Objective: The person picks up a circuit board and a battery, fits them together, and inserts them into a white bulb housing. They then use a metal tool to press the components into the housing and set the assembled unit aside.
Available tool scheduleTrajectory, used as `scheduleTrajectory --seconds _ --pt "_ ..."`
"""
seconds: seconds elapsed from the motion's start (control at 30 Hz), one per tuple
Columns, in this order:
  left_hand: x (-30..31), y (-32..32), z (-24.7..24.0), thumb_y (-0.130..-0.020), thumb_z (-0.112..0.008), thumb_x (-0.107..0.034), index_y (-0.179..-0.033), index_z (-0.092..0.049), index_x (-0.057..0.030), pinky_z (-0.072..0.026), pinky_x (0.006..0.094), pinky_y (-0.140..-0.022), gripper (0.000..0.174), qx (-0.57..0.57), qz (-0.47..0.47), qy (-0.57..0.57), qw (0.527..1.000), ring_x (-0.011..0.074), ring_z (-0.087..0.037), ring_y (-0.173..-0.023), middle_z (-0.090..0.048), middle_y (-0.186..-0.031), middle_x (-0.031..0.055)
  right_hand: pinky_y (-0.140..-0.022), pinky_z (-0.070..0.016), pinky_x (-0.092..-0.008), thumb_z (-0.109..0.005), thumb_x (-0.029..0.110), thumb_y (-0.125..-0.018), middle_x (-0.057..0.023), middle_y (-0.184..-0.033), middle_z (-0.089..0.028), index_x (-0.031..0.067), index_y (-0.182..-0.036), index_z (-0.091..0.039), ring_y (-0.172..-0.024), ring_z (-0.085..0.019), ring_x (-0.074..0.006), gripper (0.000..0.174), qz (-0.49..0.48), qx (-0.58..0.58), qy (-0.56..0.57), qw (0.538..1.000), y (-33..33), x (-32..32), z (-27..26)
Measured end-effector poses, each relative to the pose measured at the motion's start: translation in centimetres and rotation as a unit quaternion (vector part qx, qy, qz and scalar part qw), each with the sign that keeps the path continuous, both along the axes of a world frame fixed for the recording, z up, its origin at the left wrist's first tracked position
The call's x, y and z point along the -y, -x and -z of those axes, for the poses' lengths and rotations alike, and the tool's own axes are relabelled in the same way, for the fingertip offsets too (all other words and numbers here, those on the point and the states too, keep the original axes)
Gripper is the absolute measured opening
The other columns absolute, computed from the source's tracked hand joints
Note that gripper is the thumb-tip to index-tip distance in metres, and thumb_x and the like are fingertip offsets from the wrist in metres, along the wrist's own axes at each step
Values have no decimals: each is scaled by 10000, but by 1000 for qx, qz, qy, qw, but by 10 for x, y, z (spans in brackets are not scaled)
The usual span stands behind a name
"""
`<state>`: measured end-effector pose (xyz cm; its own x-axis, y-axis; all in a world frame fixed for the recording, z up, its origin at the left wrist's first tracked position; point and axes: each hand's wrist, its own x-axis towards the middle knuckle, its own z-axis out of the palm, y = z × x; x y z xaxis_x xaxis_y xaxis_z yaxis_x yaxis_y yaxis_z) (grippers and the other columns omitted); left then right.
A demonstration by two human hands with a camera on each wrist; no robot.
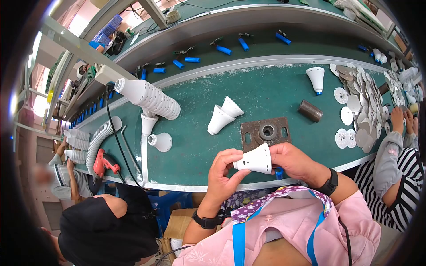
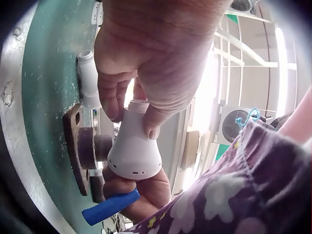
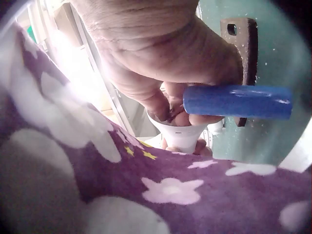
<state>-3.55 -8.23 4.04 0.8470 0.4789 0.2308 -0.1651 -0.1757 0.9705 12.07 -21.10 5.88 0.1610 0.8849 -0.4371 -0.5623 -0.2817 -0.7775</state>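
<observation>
Neck: gripped between the curled fingers and thumb of the left hand (image 1: 219, 176), presumably so that the wide mouth is left free.
Mouth: entered by bent fingertips of the right hand (image 1: 293, 162); whether anything is pinched inside cannot be told.
White cone (image 1: 256, 160): held sideways over the near part of the green bench (image 1: 191, 146).
Blue cylinder (image 3: 239, 101): positioned outside the rim beside the right fingers, perhaps to avoid snagging.
Rusty plate (image 1: 255, 139): laid just beyond the cone, likely for easy reach.
Cone stack (image 1: 155, 99): nested leftward, probably to save room.
Metal discs (image 1: 364, 113): heaped rightward.
</observation>
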Motion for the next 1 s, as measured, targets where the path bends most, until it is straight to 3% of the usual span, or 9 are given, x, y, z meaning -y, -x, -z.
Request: scheduleTrajectory --seconds 0.17,0.37,0.67,0.77,0.83,1.0 --pt "-1 1 -1 -685 -672 60 -1027 -503 -31 -439 278 -805 392 -8 6 -20 1000 171 -501 -979 -451 -1095 114 -542 -371 -201 -486 233 -898 9 -717 -553 -1 -908 -606 -610 -456 -57 264 -23 8 -24 999 -3 3 -3" --pt "0 -2 0 -678 -677 61 -1015 -511 -30 -441 280 -801 387 4 9 4 1000 173 -505 -974 -464 -1081 114 -545 -360 -204 -449 228 -914 21 -686 -520 21 -890 -604 -613 -440 -52 259 -64 105 -9 992 -5 6 -14" --pt "-2 -3 -4 -677 -684 53 -1013 -517 -24 -427 273 -805 383 3 26 29 999 172 -498 -976 -466 -1080 113 -594 -390 -203 -426 210 -920 20 -764 -533 13 -1000 -582 -656 -453 -59 264 -45 72 -57 995 -2 9 -6" --pt "-2 -3 -2 -670 -690 51 -1013 -521 -23 -426 278 -809 390 13 10 37 999 173 -497 -981 -466 -1080 111 -616 -402 -212 -461 185 -902 10 -826 -544 1 -1042 -562 -688 -462 -53 252 -8 -17 -56 998 0 10 -3" --pt "1 -3 -3 -688 -663 61 -1017 -522 -20 -420 266 -794 368 24 -1 30 999 158 -489 -965 -463 -1082 111 -631 -410 -222 -513 160 -873 -1 -865 -551 -11 -1057 -548 -717 -467 -45 254 -31 171 -127 977 2 6 -7" --pt "3 -3 -13 -738 -617 35 -957 -555 -13 -401 205 -708 233 -38 -63 -16 997 102 -488 -844 -471 -1038 81 -595 -396 -206 -554 164 -851 12 -845 -547 -5 -1018 -570 -691 -454 -31 237 -11 147 -62 987 6 4 -3"
